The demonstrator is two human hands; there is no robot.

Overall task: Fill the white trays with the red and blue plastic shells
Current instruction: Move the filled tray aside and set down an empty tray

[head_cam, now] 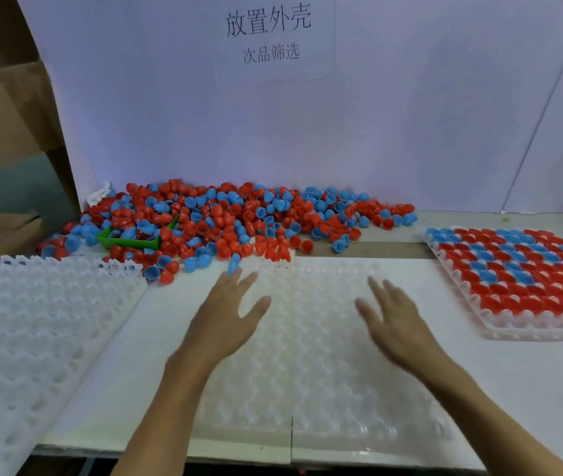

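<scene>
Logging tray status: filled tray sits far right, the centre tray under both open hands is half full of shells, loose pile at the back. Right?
Not quite. In the head view the centre tray under the left hand and right hand holds no shells. The filled tray far right and the loose pile at the back are as stated.

Lighting: bright, even, cool violet tint on the backdrop; shadows faint. Blur: both hands smeared, right hand most. Centre tray washed out, low contrast. Wide-angle bowing toward 3 and 9 o'clock edges. Overall soft focus.
</scene>
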